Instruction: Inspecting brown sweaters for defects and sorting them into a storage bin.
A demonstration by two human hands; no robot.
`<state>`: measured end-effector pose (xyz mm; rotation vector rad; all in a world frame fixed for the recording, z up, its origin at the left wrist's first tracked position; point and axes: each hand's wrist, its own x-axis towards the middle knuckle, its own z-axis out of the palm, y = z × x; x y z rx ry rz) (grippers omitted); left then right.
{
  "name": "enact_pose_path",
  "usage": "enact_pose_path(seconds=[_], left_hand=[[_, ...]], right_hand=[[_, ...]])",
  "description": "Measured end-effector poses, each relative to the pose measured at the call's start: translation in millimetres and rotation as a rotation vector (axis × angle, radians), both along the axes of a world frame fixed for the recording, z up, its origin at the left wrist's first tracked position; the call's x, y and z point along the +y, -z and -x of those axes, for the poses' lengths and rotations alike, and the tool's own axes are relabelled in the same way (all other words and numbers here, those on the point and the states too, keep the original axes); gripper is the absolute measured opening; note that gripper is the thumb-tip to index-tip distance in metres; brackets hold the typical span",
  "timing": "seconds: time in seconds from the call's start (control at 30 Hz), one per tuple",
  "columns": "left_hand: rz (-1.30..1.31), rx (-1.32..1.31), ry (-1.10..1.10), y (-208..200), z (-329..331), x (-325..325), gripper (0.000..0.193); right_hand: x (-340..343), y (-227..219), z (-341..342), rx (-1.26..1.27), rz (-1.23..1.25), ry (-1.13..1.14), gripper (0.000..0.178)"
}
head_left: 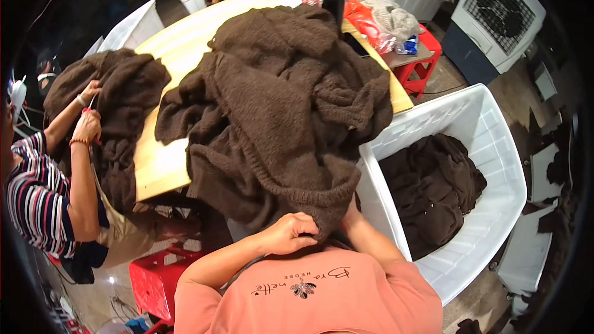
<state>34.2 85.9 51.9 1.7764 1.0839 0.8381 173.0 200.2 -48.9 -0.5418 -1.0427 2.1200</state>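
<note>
wearer in salmon-pink short-sleeve t-shirt, small dark script lettering plus a small dark flower motif on the chest. both forearms bare below the sleeves, no watch, no bracelet, no rings seen. left hand ungloved. right hand mostly hidden, only wrist and forearm show.

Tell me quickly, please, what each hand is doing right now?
Left hand: closed on the sweater hem.
Right hand: hidden under the sweater; cannot tell.
</note>
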Motion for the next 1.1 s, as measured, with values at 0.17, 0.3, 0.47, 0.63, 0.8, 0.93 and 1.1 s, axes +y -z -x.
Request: enact_pose_path(seconds=[0.17,0.3,0.47,0.63,0.8,0.93,1.1], left_hand=[[0.186,-0.043,-0.175,24,30,-29,0.012],[0.569,-0.630,-0.803,48,64,-27,0.037],[0.742,-1.024,-1.063,71,65,4,0.021],[0.063,-0.891,-1.029,41,65,7,0.023],[0.078,-0.234,-0.564,-42,52,-37,0.016],[-0.085,0.150,-0.262,-60,27,-67,0.013],[-0.217,0.111,-0.145,-114,61,-109,0.013]], right_hand=[[-9,-27,-12,0.254,0.345,-0.052,0.036],[-5,-41,-33,0.253,0.224,-0.199,0.040],[-18,-42,-33,-0.156,-0.289,-0.547,0.019],[-34,-65,-13,-0.593,-1.312,-0.302,0.023],[-25,-122,-1,-0.383,-1.466,0.216,0.030],[-44,-163,41,-0.156,-1.944,-0.155,0.021],[-1,-110,87,-0.756,-2.084,-0.405,0.009]])
